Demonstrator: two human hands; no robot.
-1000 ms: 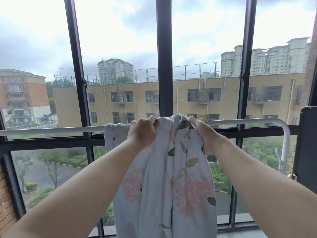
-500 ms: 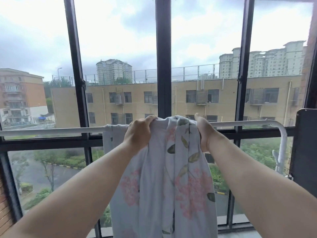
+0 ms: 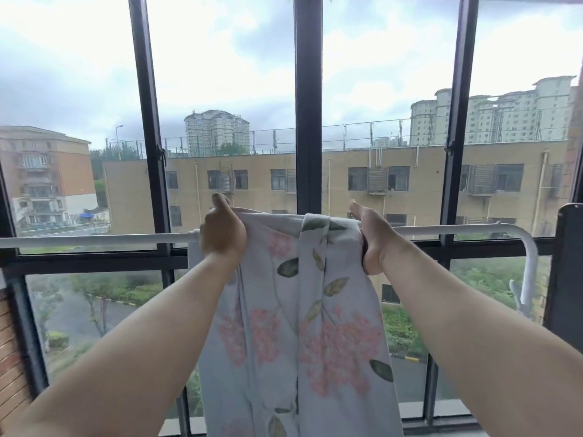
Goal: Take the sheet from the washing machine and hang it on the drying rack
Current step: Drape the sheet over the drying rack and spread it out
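Note:
A pale sheet (image 3: pixel 296 326) printed with pink flowers and green leaves is draped over the white bar of the drying rack (image 3: pixel 94 240) and hangs down the middle of the view, bunched into folds. My left hand (image 3: pixel 222 230) grips the sheet's top left fold at the bar, thumb raised. On the sheet's top right edge, my right hand (image 3: pixel 373 234) is closed around the fabric where it crosses the bar. Both forearms reach forward from the lower corners.
The rack bar runs across the view and curves down at the right end (image 3: pixel 530 257). Right behind it stands a large window with black frames (image 3: pixel 307 121). A dark panel (image 3: pixel 568 272) rises at the right edge, and a brick wall (image 3: pixel 11 351) is at the lower left.
My hands have moved apart along the bar, spreading the top of the sheet wider and flatter over it. The view has shifted slightly upward.

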